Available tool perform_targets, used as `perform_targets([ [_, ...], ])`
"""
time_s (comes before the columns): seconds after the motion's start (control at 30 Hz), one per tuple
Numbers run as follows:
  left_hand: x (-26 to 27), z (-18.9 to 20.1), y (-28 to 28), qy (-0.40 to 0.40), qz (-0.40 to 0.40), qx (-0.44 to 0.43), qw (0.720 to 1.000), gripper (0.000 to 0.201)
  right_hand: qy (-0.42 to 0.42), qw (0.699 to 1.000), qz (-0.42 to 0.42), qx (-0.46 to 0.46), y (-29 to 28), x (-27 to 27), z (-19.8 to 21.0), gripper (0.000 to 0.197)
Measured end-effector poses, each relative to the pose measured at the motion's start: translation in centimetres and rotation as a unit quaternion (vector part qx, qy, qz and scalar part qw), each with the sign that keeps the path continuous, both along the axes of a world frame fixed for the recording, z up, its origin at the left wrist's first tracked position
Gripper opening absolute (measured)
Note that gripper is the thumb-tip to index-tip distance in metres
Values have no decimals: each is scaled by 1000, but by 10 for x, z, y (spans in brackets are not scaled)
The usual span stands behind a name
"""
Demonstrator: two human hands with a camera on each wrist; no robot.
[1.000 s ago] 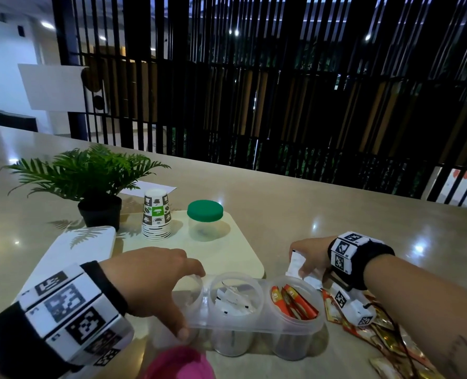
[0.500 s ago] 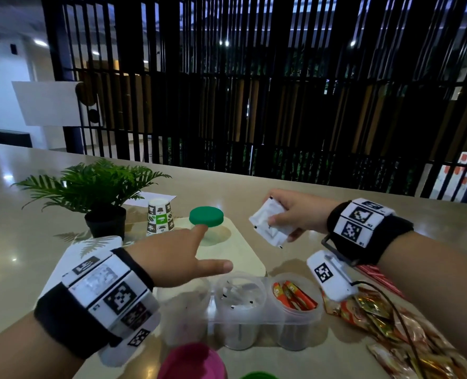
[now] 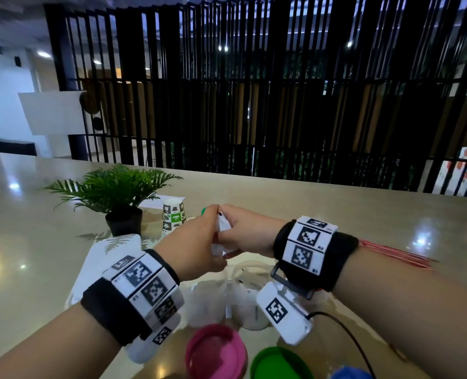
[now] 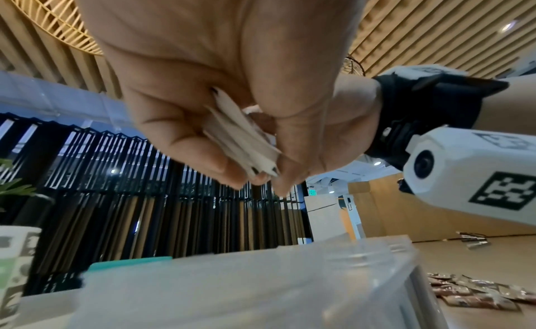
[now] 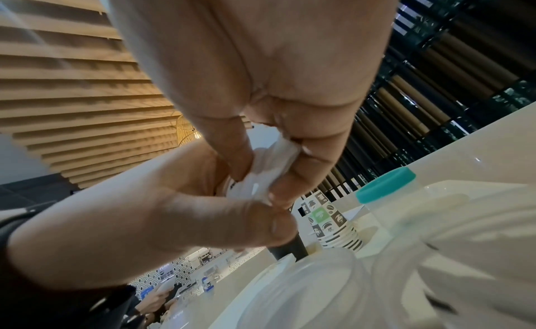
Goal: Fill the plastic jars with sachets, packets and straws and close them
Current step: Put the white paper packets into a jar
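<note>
Both hands meet in the air above the clear three-jar rack (image 3: 243,294). My left hand (image 3: 209,237) and right hand (image 3: 231,231) pinch a small bunch of white sachets (image 3: 222,228) between them. In the left wrist view, curled fingers (image 4: 188,150) close on the white sachets (image 4: 243,141). The right wrist view has thumb and fingers (image 5: 290,180) squeezing the same sachets (image 5: 269,171), with the left hand (image 5: 174,207) coming in from below. The jars (image 5: 377,276) stand open; my wrists hide what they hold.
Pink lid (image 3: 216,354), green lid (image 3: 278,365) and blue lid (image 3: 349,374) lie nearest me. A potted plant (image 3: 114,192), stacked paper cups (image 3: 174,217) and a green-lidded jar (image 5: 385,185) stand behind. Red straws (image 3: 390,253) and brown sachets (image 4: 478,292) lie to the right.
My right hand picked white sachets off the table at the right and carried them up to the middle. My left hand left the jar rack and rose to grip them too.
</note>
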State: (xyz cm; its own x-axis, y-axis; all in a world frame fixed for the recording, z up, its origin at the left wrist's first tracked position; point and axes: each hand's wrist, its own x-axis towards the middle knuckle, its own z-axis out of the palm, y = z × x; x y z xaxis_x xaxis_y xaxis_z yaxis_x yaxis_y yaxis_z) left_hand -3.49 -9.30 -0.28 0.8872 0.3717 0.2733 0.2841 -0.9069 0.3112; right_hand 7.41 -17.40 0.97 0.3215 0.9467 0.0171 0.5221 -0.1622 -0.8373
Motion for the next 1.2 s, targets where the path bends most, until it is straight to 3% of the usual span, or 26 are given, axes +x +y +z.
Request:
perform_targets([
  [0.17,-5,-6,8,2,10,-4,1000,75,-5,1000,-25,-16,0,-8,-8,53],
  [0.23,-5,-12,8,-2,13,-13,1000,90,-2,999,-39,-18,3,-11,-10,47],
  [0.33,-6,-20,11,-13,-2,-20,1000,112,-69,996,-51,-27,6,-13,-13,38],
  [0.43,-10,-19,13,3,-48,-71,996,117,-98,993,-51,-37,4,-12,-15,40],
  [0.5,-15,-17,20,9,-62,-125,990,104,-119,990,-64,-39,2,-7,-15,46],
  [0.57,-20,-13,30,4,-57,-127,990,61,-107,991,-81,-27,-2,2,-15,45],
  [0.63,-22,-7,35,34,-35,-64,997,17,-94,991,-95,-21,-8,10,-15,40],
  [0.73,-13,-6,33,149,-49,15,988,27,-91,990,-98,-40,-14,16,-18,37],
  [0.9,5,-23,29,294,-2,41,955,34,-101,988,-96,-61,-15,13,-26,31],
  [1.1,12,-43,27,289,25,35,956,33,-103,989,-89,-64,-15,10,-27,34],
  [1.2,10,-39,30,272,17,-17,962,31,-99,990,-94,-47,-14,9,-26,34],
])
